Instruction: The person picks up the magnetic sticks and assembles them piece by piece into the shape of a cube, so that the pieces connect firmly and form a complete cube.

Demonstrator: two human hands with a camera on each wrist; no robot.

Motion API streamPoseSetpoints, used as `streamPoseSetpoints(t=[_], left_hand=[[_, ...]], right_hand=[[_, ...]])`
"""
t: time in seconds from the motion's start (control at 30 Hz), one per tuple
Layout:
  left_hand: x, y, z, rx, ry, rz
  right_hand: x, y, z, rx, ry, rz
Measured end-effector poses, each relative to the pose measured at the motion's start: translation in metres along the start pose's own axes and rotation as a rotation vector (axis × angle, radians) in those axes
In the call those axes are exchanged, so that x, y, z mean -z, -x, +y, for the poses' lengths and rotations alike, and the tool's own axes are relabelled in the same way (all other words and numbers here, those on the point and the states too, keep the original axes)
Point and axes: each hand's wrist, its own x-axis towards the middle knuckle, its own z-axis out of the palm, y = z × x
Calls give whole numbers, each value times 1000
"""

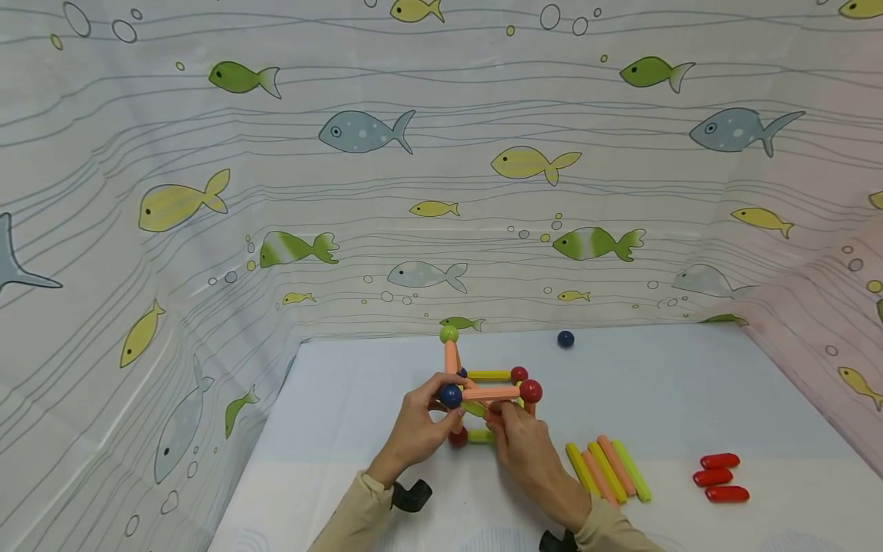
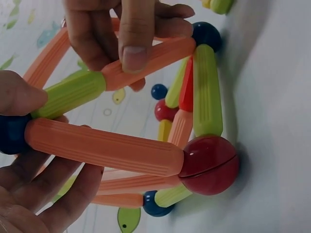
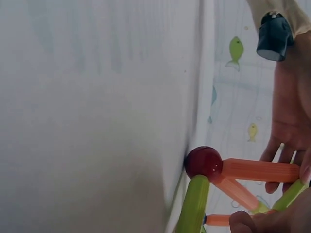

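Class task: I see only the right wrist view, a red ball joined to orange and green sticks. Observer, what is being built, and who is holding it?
Observer: A cube-like frame of sticks and balls stands on the table; the left hand holds it at a dark blue ball.
Operator: And the right hand?
Observer: The right hand pinches an orange stick of the frame.
Operator: Any spare parts?
Observer: Yes: yellow, green and orange loose sticks, three red pieces and a loose blue ball.
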Motion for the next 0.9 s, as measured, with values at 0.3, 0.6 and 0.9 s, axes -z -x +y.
streamPoseSetpoints(t=[0.3, 0.6, 0.9], left_hand=[[1, 0, -1, -32, 9, -14], [4, 0, 1, -4, -28, -4], [6, 3, -8, 237, -203, -76]], right_hand=[[33, 10, -7, -41, 28, -38], [73, -9, 44, -357, -19, -369], [53, -12, 78, -299, -229, -432]])
